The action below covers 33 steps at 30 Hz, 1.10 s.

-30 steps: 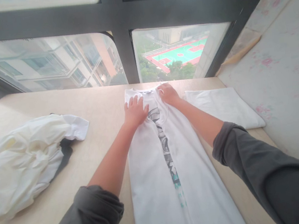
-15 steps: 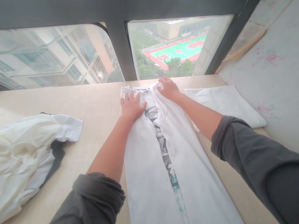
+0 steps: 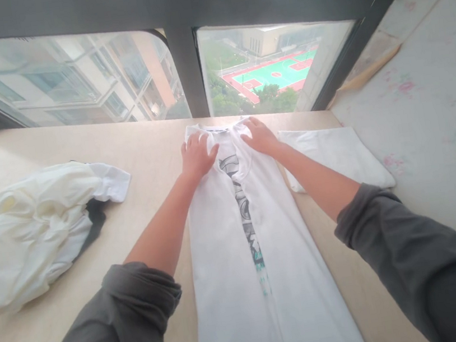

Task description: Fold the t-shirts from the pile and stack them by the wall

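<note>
Shirt (image 3: 222, 251) is running from twelve to six o'clock on the surface (image 3: 151, 165), its near end leaving view. Both long sides are already lying inward, a strip of print (image 3: 245, 208) showing between; no crosswise fold is showing yet. My left hand (image 3: 198, 155) is resting spread, ungripping, at eleven; my right hand (image 3: 260, 136) is touching the shoulder at one, whether pinching I cannot tell. Folded cloth (image 3: 336, 156) is lying at two, crumpled clothes (image 3: 36, 226) at nine.

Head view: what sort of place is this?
Probably a room in an upper-storey home: the dark-framed window looks down on a sports court, and a floral-patterned wall stands at right.
</note>
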{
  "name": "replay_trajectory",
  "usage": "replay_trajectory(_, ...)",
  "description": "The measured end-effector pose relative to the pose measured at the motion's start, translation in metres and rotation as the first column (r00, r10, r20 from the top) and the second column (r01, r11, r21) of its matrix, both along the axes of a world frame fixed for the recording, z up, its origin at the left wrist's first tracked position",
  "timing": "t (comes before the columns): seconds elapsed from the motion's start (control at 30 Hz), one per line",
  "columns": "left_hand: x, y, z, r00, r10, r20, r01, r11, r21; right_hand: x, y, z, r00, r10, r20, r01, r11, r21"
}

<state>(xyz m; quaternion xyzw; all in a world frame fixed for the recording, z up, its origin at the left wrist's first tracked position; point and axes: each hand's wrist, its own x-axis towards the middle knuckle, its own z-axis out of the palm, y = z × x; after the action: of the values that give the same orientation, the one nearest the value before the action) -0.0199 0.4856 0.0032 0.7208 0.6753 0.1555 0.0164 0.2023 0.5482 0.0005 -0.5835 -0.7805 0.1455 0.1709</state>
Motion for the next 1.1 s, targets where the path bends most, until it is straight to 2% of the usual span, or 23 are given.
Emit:
replay_trajectory(0.1,0.004,-0.057,0.020,0.996,-0.088,-0.008,0.088,0.995,0.051,0.009,-0.074,0.013,0.983,0.159,-0.092,-0.151,0.985,0.082)
replay_trajectory(0.2,0.007,-0.147,0.039,0.966,-0.252,-0.055,0.254,0.967,0.034,0.031,-0.173,0.022,0.934,0.313,-0.172,-0.286,0.944,0.168)
replay_trajectory(0.3,0.008,-0.252,0.050,0.929,-0.360,-0.084,0.361,0.933,-0.005,0.063,-0.275,0.025,0.928,0.320,-0.191,-0.294,0.944,0.153)
replay_trajectory(0.4,0.009,-0.347,0.054,0.918,-0.387,-0.085,0.393,0.917,0.072,0.097,-0.361,0.025,0.925,0.347,-0.157,-0.327,0.934,0.141)
replay_trajectory(0.47,0.011,-0.396,0.054,0.897,-0.439,-0.052,0.442,0.889,0.122,0.115,-0.406,0.025,0.930,0.339,-0.140,-0.319,0.936,0.150)
replay_trajectory(0.53,0.013,-0.432,0.052,0.875,-0.483,-0.043,0.483,0.859,0.168,0.127,-0.442,0.026,0.932,0.340,-0.125,-0.319,0.934,0.163)
replay_trajectory(0.6,0.013,-0.455,0.048,0.862,-0.501,-0.074,0.505,0.837,0.210,0.135,-0.469,0.026,0.925,0.366,-0.098,-0.348,0.923,0.166)
replay_trajectory(0.7,0.010,-0.474,0.037,0.854,-0.503,-0.134,0.521,0.820,0.238,0.137,-0.494,0.024,0.914,0.405,-0.042,-0.393,0.905,0.161)
replay_trajectory(0.8,0.010,-0.489,0.021,0.873,-0.456,-0.173,0.486,0.841,0.238,0.135,-0.507,0.017,0.895,0.445,0.019,-0.442,0.883,0.159)
replay_trajectory(0.9,0.008,-0.503,0.005,0.898,-0.422,-0.124,0.440,0.848,0.295,0.135,-0.516,0.007,0.879,0.467,0.097,-0.477,0.861,0.177)
replay_trajectory(0.97,0.003,-0.510,-0.002,0.879,-0.470,-0.083,0.470,0.822,0.321,0.138,-0.522,0.001,0.871,0.471,0.136,-0.490,0.845,0.213)
replay_trajectory(1.03,-0.003,-0.515,-0.002,0.861,-0.506,-0.049,0.494,0.808,0.321,0.142,-0.528,-0.001,0.862,0.489,0.131,-0.506,0.821,0.265)
replay_trajectory(1.1,-0.008,-0.521,0.002,0.862,-0.506,0.017,0.477,0.824,0.305,0.146,-0.532,0.002,0.854,0.515,0.075,-0.511,0.801,0.312)
